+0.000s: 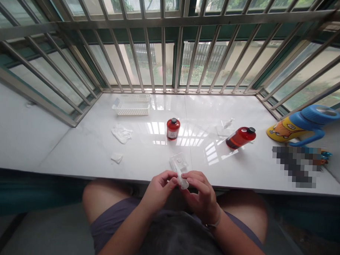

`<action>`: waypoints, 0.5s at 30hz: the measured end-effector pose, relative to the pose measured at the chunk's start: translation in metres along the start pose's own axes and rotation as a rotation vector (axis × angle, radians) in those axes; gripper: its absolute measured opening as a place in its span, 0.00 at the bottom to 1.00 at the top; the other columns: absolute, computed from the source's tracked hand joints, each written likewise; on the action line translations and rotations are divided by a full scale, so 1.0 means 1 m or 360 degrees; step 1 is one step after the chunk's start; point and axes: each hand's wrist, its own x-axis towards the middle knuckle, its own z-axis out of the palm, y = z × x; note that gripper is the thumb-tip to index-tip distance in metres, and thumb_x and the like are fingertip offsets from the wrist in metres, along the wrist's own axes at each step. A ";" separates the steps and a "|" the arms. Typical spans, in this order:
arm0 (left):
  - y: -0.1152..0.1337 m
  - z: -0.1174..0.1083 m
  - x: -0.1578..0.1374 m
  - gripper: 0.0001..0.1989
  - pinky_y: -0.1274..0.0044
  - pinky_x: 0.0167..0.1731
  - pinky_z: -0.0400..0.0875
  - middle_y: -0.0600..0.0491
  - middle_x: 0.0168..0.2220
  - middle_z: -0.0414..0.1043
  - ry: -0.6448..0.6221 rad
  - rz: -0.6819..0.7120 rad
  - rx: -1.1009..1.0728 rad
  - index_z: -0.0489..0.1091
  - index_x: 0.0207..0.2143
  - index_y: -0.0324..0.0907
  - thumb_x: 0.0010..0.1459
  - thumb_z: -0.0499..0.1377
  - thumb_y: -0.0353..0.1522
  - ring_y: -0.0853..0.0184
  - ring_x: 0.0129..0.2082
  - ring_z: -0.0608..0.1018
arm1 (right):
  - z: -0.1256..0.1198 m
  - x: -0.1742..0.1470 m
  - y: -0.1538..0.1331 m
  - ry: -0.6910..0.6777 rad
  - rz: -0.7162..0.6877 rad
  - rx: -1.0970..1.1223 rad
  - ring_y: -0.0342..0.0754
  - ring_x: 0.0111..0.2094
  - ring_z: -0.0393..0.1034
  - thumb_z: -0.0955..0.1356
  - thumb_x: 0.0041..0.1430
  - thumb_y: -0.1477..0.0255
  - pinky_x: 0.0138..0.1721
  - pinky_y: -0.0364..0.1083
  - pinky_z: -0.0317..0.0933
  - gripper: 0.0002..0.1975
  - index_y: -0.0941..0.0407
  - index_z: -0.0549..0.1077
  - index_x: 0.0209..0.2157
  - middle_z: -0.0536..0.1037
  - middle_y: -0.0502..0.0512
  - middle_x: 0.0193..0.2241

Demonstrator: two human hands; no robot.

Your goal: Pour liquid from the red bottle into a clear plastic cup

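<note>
Above the front edge of the ledge, both my hands close on a small whitish, partly see-through piece (184,183), narrow at the top and wider at the bottom; its exact kind is unclear. My left hand (161,187) pinches it from the left between thumb and fingertips. From the right, my right hand (202,193) has its fingers bent around it. Just beyond the fingers lies a clear plastic packet (176,160), partly hidden by the held piece. Farther back, a red bottle (173,130) with a black cap stands upright.
A second red bottle (240,138) stands to the right, near another clear packet (225,126). A blue and yellow flask (301,122) is at the far right, beside a blurred-out patch. Crumpled white tissues (121,134) and a white basket (133,110) lie left. Metal bars (162,56) close off the back.
</note>
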 end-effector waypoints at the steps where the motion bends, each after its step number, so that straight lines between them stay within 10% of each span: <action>1: -0.001 0.003 -0.004 0.25 0.72 0.38 0.75 0.50 0.34 0.79 -0.0021 -0.0124 -0.0214 0.80 0.40 0.42 0.64 0.65 0.55 0.62 0.34 0.79 | 0.005 0.000 -0.001 -0.0045 -0.0020 0.0028 0.55 0.46 0.83 0.73 0.62 0.84 0.44 0.59 0.82 0.39 0.39 0.62 0.67 0.84 0.55 0.49; 9: -0.004 -0.012 -0.007 0.25 0.73 0.40 0.74 0.45 0.43 0.83 0.0296 -0.0244 -0.0433 0.79 0.46 0.40 0.61 0.68 0.52 0.60 0.41 0.82 | 0.023 0.004 -0.004 -0.0242 -0.0030 0.0037 0.55 0.52 0.80 0.73 0.65 0.81 0.51 0.58 0.80 0.38 0.44 0.60 0.70 0.81 0.58 0.52; 15: 0.002 -0.125 0.001 0.21 0.67 0.41 0.73 0.46 0.42 0.82 0.0971 0.0004 0.1265 0.78 0.46 0.44 0.62 0.65 0.50 0.53 0.41 0.81 | 0.012 -0.009 -0.003 -0.0352 0.0163 -0.0057 0.57 0.55 0.78 0.73 0.67 0.76 0.54 0.59 0.79 0.26 0.48 0.68 0.63 0.78 0.62 0.54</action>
